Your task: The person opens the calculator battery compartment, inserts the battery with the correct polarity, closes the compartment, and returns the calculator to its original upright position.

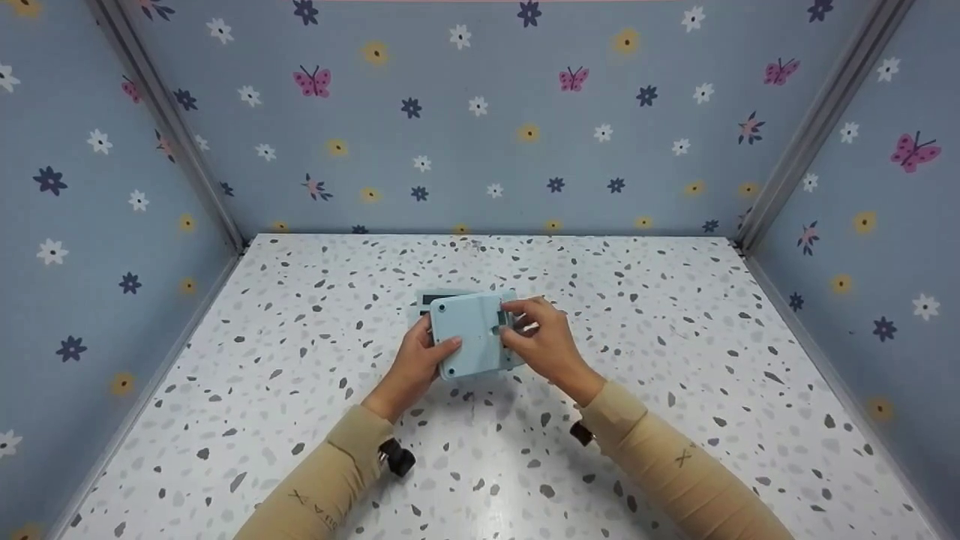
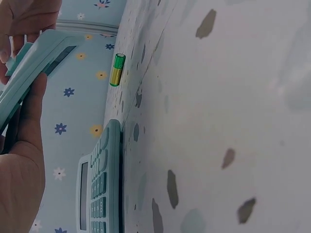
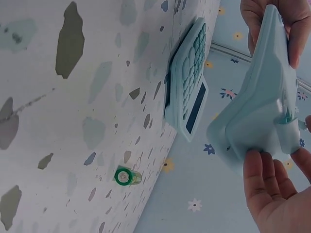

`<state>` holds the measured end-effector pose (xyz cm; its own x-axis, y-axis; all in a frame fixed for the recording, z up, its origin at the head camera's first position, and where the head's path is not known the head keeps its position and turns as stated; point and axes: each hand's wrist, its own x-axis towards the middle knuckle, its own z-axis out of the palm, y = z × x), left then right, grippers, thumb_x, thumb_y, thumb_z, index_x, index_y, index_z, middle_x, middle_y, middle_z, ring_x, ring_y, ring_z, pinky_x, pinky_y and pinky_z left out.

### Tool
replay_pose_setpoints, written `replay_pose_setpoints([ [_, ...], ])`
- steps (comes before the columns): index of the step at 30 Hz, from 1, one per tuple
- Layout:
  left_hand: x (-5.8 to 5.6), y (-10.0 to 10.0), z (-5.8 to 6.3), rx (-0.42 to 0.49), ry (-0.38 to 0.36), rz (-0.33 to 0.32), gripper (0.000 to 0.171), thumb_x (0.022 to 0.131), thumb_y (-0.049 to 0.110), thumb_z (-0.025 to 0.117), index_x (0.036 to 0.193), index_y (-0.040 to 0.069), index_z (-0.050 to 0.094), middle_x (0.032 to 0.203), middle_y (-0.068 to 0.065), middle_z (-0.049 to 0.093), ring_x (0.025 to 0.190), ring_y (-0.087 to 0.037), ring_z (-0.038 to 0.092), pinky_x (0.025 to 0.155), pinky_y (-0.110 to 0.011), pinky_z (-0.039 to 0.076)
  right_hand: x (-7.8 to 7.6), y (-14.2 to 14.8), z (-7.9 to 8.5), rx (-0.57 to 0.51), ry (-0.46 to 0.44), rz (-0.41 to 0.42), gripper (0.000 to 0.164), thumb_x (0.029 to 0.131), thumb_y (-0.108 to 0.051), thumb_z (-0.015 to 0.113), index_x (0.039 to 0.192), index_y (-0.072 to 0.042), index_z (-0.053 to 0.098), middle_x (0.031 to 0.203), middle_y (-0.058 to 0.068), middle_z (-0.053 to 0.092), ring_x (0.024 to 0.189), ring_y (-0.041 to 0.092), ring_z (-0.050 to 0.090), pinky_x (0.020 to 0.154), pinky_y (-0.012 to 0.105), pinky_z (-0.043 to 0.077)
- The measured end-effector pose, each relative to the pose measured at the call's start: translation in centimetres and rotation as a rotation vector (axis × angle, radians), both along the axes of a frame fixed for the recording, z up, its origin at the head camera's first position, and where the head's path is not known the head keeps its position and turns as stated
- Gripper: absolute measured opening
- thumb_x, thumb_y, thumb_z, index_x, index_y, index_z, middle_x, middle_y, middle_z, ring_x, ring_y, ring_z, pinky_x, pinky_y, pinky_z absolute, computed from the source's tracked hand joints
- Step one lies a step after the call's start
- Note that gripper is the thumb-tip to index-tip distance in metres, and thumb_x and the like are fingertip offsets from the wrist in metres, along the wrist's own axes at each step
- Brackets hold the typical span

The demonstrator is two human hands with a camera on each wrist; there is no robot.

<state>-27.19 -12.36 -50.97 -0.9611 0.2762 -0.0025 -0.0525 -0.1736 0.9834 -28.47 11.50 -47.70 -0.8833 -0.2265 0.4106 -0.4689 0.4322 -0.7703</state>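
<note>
Tilted with its back up, a light-blue calculator (image 1: 469, 341) is held above the table by my left hand (image 1: 416, 364), thumb on the back and fingers underneath. My right hand (image 1: 547, 341) pinches the small battery cover (image 3: 289, 136) at the opening in the calculator's back. The left wrist view shows the same cover (image 2: 19, 59) angled out from the body. A second light-blue calculator (image 3: 189, 82) lies keys up on the table, mostly hidden behind the held one in the head view. Near it lies a green and yellow battery (image 2: 117, 69).
The white speckled table (image 1: 315, 375) is enclosed by blue flowered panels (image 1: 480, 127) at the back and both sides. Grey metal posts (image 1: 172, 127) stand at the back corners. Black wrist cameras (image 1: 397, 457) hang below both sleeves.
</note>
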Motion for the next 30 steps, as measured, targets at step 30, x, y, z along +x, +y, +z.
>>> replay_pose_setpoints([
  [30,-0.08,0.14,0.40,0.019,-0.014,0.039,0.063,0.111,0.005,0.057,0.168,0.009,0.031,0.168,-0.020,0.047,0.147,-0.034,0.055,0.116,-0.046,0.055,0.86,0.16,0.88,-0.034,0.039,0.055,0.036,0.090,0.007,0.077,0.124,-0.005,0.079,0.106,0.013,0.079,0.091,0.023,0.075,0.082,0.039,0.068],
])
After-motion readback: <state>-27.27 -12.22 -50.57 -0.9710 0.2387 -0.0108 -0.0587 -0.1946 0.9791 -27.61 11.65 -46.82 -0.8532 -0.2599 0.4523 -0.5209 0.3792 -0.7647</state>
